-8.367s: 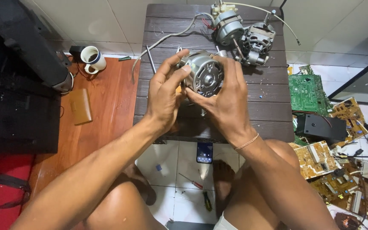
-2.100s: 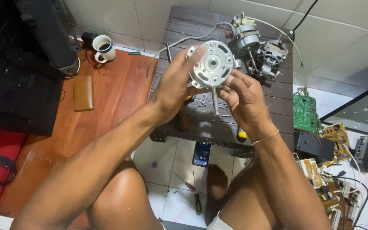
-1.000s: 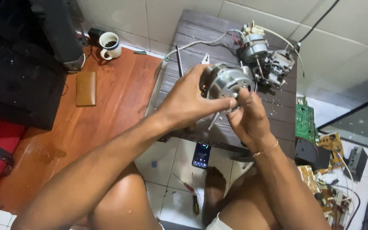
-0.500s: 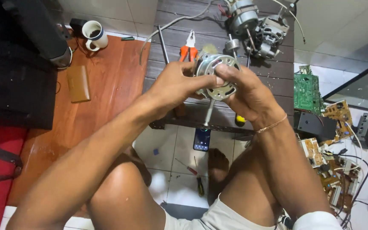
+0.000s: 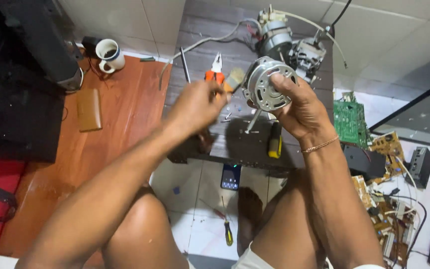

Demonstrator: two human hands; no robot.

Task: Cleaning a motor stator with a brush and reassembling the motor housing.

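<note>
Silver-grey motor [image 5: 267,89] sits in your right hand [image 5: 299,112], fingers wrapped round its rim, thumb on the end face, shaft pointing down. It is held above the dark slatted table [image 5: 200,30], all places below given rel. to that table.

Your left hand [image 5: 195,107] hovers over the table's mid section, fingers curled narrow in a pinch; can't tell if it grips a small part, none shows.

Step in hand, by judgement: motor is being inspected or stripped, w/ right hand steadying the housing. Next move prob. calls for the left hand to take a tool or fastener off the table, keeping the motor's end face turned toward you.

Count:
- Motors: 1 in hand; 1 larger motor assy [image 5: 287,42] at the table's far end.
- Pliers, orange grips [image 5: 215,72]: 1, on the table's mid section.
- Brush [image 5: 234,79]: 1, just beside the pliers.
- Screwdrivers: 1 yellow-handled [image 5: 274,142] at the table's near edge; 1 [image 5: 227,231] on the floor below it.
- Phone [image 5: 231,177]: 1, on the floor under the near edge.
- Mug [image 5: 111,55]: 1, left of the table.
- Green circuit board [image 5: 349,117]: 1, right of the table; more boards beyond, not countable.
</note>
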